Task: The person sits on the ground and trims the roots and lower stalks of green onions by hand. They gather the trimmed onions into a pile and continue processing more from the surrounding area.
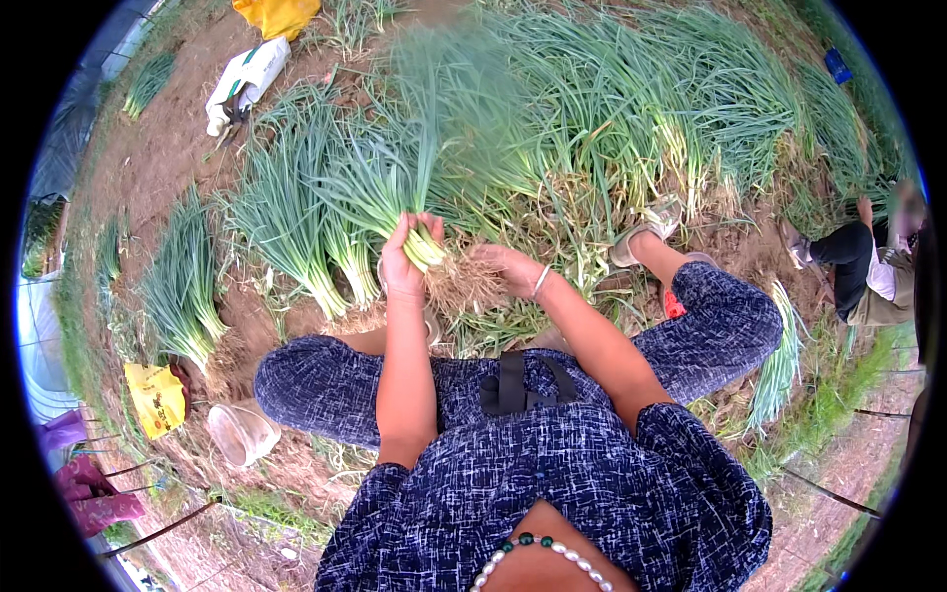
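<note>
My left hand [405, 259] is closed around the pale stalks of a bunch of green onions [422, 248], its leaves pointing away from me and its roots towards me. At the right side of the brown, hairy roots [466, 277] is my right hand [510, 270], palm turned inward; whether its fingers grip the roots is not clear. Just left of the held bunch, more green onions [314, 274] lie on the soil in bundles. A large heap of green onions [607, 111] spreads across the ground beyond my hands.
Another bundle [185, 296] lies at the left, near a yellow printed bag [157, 399] and a clear plastic container [240, 433]. A white bag [248, 78] and a yellow bag [280, 15] are farther off. A person [873, 259] sits at the far right. Loose leaves litter the soil.
</note>
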Tool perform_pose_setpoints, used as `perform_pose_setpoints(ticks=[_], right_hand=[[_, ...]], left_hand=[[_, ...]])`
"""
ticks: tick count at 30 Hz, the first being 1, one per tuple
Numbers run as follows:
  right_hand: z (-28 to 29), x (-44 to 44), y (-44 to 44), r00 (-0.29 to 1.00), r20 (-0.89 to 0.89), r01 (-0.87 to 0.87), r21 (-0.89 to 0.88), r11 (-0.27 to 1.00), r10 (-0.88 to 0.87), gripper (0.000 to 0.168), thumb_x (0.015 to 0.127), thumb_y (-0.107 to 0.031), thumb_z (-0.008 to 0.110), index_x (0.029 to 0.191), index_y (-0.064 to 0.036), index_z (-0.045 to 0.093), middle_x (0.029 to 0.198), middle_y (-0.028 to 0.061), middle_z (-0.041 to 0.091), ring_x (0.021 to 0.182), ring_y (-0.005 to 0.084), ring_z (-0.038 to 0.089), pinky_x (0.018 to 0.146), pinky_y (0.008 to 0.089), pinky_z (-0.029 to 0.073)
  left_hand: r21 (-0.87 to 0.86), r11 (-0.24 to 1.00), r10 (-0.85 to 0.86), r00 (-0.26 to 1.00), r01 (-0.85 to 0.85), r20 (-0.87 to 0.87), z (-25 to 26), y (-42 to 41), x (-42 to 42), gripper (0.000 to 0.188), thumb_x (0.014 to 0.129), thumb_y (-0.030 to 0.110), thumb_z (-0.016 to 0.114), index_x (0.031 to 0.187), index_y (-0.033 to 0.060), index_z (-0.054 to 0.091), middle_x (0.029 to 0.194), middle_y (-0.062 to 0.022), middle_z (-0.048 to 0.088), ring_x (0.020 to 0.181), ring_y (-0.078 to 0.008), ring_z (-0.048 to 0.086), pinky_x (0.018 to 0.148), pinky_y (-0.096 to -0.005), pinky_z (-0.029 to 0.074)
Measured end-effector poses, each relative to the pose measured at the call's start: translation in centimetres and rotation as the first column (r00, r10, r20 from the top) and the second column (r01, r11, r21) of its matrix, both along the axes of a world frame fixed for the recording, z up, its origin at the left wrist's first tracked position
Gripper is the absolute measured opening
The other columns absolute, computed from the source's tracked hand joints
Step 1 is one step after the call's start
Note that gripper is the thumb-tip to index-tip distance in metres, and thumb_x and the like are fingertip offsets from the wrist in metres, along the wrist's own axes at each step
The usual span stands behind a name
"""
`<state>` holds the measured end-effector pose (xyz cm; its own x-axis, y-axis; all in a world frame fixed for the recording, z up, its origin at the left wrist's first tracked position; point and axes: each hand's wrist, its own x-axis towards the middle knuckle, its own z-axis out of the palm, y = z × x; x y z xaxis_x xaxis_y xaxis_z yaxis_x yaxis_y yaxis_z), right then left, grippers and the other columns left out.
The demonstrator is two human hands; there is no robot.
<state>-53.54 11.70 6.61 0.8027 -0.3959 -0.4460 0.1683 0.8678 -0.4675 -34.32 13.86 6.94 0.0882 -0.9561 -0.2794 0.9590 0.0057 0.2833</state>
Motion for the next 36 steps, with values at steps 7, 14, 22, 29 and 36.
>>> perform_pose_setpoints(ticks=[7,14,22,29,36], right_hand=[[1.0,1.1,-0.3,0.994,-0.044,-0.109,-0.161,0.981,0.103,0.027,0.091,-0.028,0.054,0.101,-0.004,0.062,0.085,0.0005,0.063,0.073,0.007,0.059,0.066,0.0225,0.048],[0.4,-2.2,0.2,0.951,-0.033,0.305,-0.063,0.95,-0.307,0.018,0.089,-0.022,0.058,0.082,-0.006,0.058,0.061,-0.0027,0.051,0.05,0.0069,0.048,0.044,0.022,0.039],[-9.7,-3.8,-4.9,0.309,-0.611,-0.727,-0.646,0.233,-0.729,0.067,0.067,-0.038,0.073,0.116,0.001,0.049,0.097,0.0149,0.057,0.095,0.023,0.054,0.083,0.0381,0.043],[-13.9,1.1,2.5,0.188,-0.903,-0.962,-0.248,0.111,-0.387,0.094,0.064,-0.039,0.073,0.136,0.0,0.027,0.119,0.0167,0.046,0.11,0.0293,0.046,0.089,0.0423,0.039],[-10.7,1.2,-0.6,0.113,-0.883,-0.896,-0.288,0.337,-0.455,0.108,0.059,-0.04,0.079,0.139,0.001,0.019,0.132,0.0179,0.036,0.122,0.0306,0.037,0.093,0.0419,0.039]], left_hand=[[-0.052,0.998,-0.05,0.995,0.046,-0.081,-1.2,0.4,-1.2,0.02,0.091,0.015,0.051,0.076,0.0023,0.049,0.088,-0.0127,0.056,0.09,-0.0238,0.057,0.096,-0.0416,0.045],[-0.099,0.995,0.0,0.965,-0.027,-0.263,0.1,0.9,2.3,0.011,0.089,0.01,0.051,0.09,-0.0003,0.047,0.086,-0.0103,0.049,0.063,-0.0102,0.045,0.054,-0.0214,0.044],[-0.067,0.997,0.032,0.998,-0.035,-0.046,4.8,-0.7,4.6,0.037,0.085,0.002,0.05,0.121,0.0067,0.047,0.124,-0.0198,0.048,0.072,-0.0127,0.054,0.056,-0.0216,0.046],[0.535,0.829,-0.05,0.929,-0.166,0.367,-3.0,1.5,1.9,0.048,0.073,-0.013,0.043,0.12,-0.0035,0.043,0.112,-0.0206,0.046,0.091,-0.0295,0.061,0.063,-0.0288,0.055],[0.437,0.845,-0.05,0.769,-0.308,0.638,-1.2,0.9,2.9,0.048,0.074,-0.015,0.039,0.12,-0.005,0.033,0.112,-0.0215,0.041,0.091,-0.0374,0.06,0.067,-0.0381,0.058]])
